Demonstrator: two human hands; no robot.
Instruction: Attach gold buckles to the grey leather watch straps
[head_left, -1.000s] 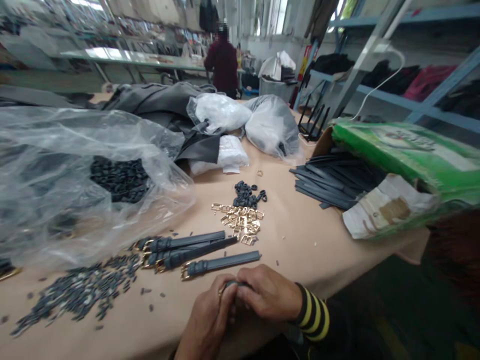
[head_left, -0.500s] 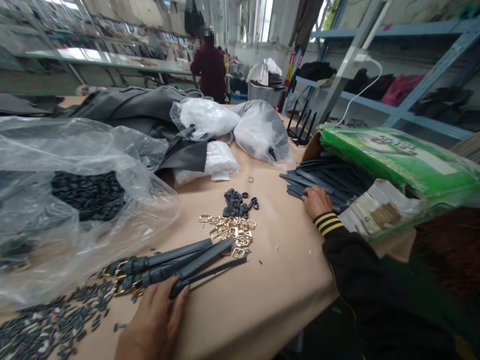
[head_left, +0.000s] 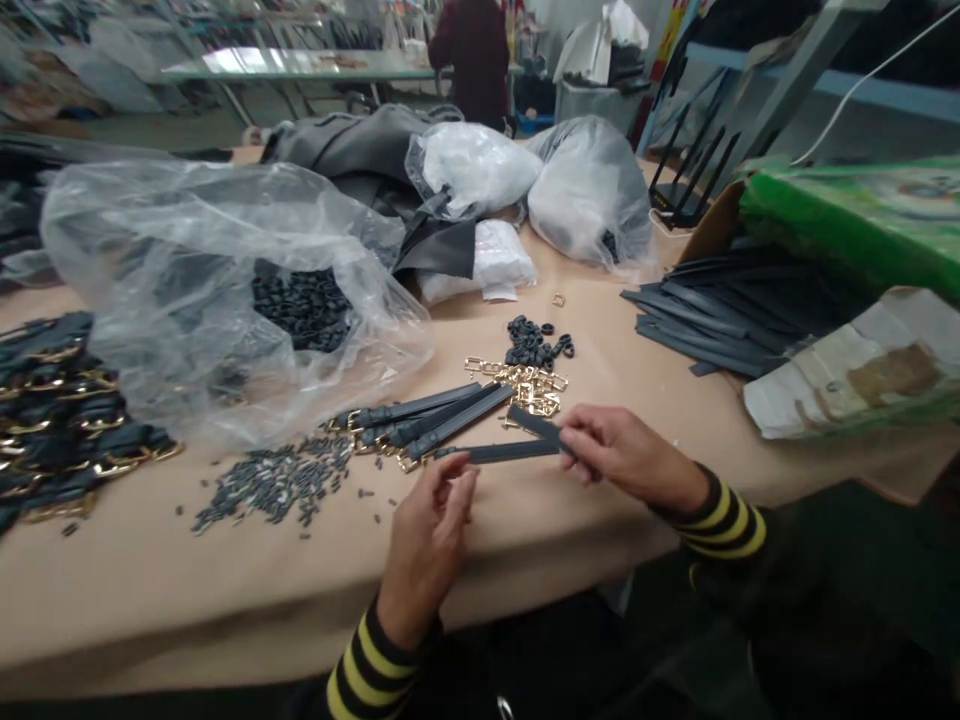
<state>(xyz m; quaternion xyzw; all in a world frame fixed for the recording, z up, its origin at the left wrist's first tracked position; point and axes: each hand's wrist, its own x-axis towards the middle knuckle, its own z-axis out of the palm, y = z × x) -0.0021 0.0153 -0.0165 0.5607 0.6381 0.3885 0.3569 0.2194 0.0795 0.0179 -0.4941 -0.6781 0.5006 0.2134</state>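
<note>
My right hand (head_left: pixel 619 455) is closed on a dark strap (head_left: pixel 534 422), whose free end points left toward the buckles. Another dark strap (head_left: pixel 510 452) lies flat on the table, its right end passing beside my right fingertips. At that strap's left end is my left hand (head_left: pixel 435 525), its fingers half curled and the thumb apart, with nothing visibly gripped. Just behind lie several straps fitted with gold buckles (head_left: pixel 442 415). Loose gold buckles (head_left: pixel 536 385) form a small heap beyond them, and small black loops (head_left: pixel 529 342) sit behind the heap.
A scatter of small dark pieces (head_left: pixel 277 485) lies left of my left hand. Finished-looking buckled straps (head_left: pixel 67 420) are piled far left. A clear plastic bag (head_left: pixel 180 300) holds more black loops. At right, a green box (head_left: pixel 847 215) spills cut strips (head_left: pixel 720 305). A person (head_left: pixel 472 65) stands beyond.
My right hand has come from the strips by the box to the middle, now with a strap in it. The left hand has drawn off the strap it was on. The view has shifted down and left.
</note>
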